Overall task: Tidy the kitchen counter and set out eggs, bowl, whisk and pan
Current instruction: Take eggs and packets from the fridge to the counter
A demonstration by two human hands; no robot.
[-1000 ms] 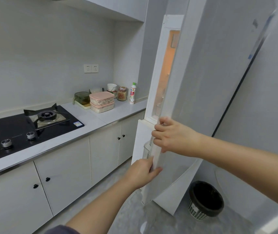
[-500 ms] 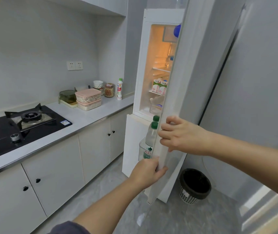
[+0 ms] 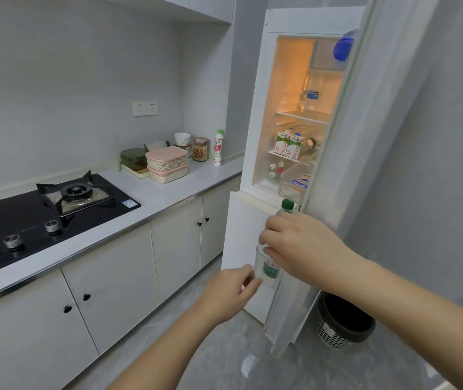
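Counter (image 3: 151, 198): pale grey slab along the wall; its long axis runs from lower left to the fridge at back right.
On it: black hob (image 3: 42, 218) at left; two stacked pink-lidded boxes (image 3: 167, 164), jar (image 3: 200, 149) and white bottle (image 3: 218, 147) near the fridge end.
Fridge (image 3: 255, 108): white, lit inside, door (image 3: 379, 136) swung open.
Right hand (image 3: 297, 243): fingers curled before a water bottle (image 3: 270, 270) in the door shelf; whether it grips anything is unclear.
Left hand (image 3: 230, 291): loosely curled, holding nothing, just beside that shelf.
Floor (image 3: 202, 361): grey; black bin (image 3: 345, 319) behind the door.
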